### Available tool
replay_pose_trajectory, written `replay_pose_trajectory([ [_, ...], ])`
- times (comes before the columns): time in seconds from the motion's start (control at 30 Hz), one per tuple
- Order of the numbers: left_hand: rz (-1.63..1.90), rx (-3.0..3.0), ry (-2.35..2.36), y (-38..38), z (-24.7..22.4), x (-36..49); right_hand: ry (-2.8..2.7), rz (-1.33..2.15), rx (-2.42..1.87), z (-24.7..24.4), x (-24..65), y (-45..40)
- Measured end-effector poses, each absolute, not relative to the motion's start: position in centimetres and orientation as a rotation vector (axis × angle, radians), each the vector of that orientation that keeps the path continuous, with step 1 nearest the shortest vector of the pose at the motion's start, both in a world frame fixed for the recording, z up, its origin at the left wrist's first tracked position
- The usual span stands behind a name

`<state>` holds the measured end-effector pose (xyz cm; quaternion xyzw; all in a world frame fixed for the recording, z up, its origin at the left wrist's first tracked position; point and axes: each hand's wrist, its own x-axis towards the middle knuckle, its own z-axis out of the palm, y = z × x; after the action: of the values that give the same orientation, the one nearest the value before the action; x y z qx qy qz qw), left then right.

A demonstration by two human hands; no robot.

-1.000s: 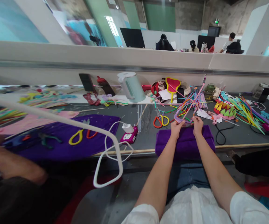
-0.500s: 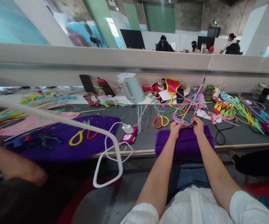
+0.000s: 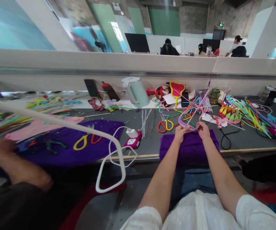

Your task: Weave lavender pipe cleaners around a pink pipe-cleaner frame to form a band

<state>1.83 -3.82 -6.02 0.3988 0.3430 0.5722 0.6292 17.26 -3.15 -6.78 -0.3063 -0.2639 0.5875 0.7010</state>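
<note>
Left hand point(image 3: 179, 133) and right hand point(image 3: 203, 131), as I watch remotely, pinch a curved lilac craft-stem loop point(image 3: 183, 125) above folded purple cloth point(image 3: 189, 148) along the grey desk point(image 3: 150, 143).

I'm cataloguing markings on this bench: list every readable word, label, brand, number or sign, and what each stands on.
No text is readable here.
Green lit sign high in the background: too small to read.
Pale patch on the magenta box: too blurred to tell any lettering.
</note>
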Motion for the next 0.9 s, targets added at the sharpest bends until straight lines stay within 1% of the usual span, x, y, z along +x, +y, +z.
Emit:
replay_pose_trajectory([
  [0.17, 1.386, 0.811, 0.777, -3.4, -6.2, 1.7, -0.620, 1.239, -0.759, -6.6, 16.3, -3.1],
  [0.37, 1.403, 0.761, 0.719, -2.9, -6.5, 1.7, -0.967, 1.000, -0.961, -6.7, 14.9, -3.7],
  [0.47, 1.417, 0.723, 0.671, -2.6, -6.6, 1.6, -0.941, 0.909, -0.996, -6.8, 15.0, -3.8],
  [0.63, 1.555, 0.504, 0.519, -2.2, -6.9, 0.8, -0.868, 0.822, -1.073, -7.0, 15.6, -3.6],
  [0.9, 1.588, 0.473, 0.513, -1.8, -7.5, 0.4, -0.895, 0.736, -1.120, -7.2, 15.7, -3.5],
])
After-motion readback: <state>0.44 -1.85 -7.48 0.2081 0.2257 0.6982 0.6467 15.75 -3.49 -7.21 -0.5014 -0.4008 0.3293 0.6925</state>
